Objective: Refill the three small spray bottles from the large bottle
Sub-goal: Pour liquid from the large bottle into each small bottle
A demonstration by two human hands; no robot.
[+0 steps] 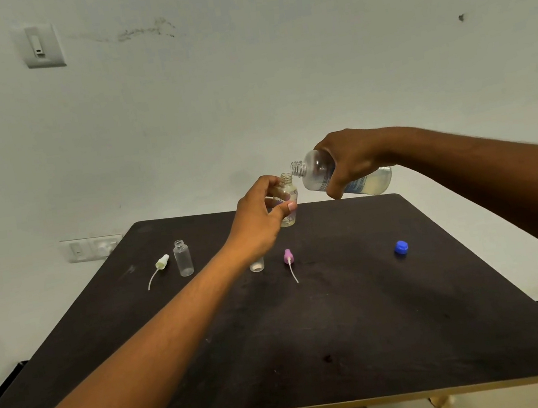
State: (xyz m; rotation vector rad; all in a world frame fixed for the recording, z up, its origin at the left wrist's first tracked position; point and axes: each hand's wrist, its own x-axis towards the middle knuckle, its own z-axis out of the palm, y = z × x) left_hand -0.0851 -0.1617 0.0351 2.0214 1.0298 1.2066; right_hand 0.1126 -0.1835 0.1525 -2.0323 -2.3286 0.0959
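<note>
I see the right hand (pixel 347 158) with its grip wrapped around the large bottle (pixel 343 174), which is tipped almost flat, its open neck pointing toward the left hand and its cloudy liquid pooled at the base end. The left hand (pixel 259 219) has its grip pinched on 1 small spray bottle (pixel 287 201), held upright above the desk (pixel 347 331), its open mouth just beside and slightly below the large bottle's neck; I cannot tell whether they touch. Below the left grip, partly hidden by the wrist, stands a second small bottle (pixel 256 266). A third small bottle (pixel 183 258), clear and uncapped, stands well left of that grip, with a white spray top (pixel 162 263) lying just beside it. A purple spray top (pixel 288 257) lies below the left grip, and a blue cap (pixel 400 248) sits below the right grip.
</note>
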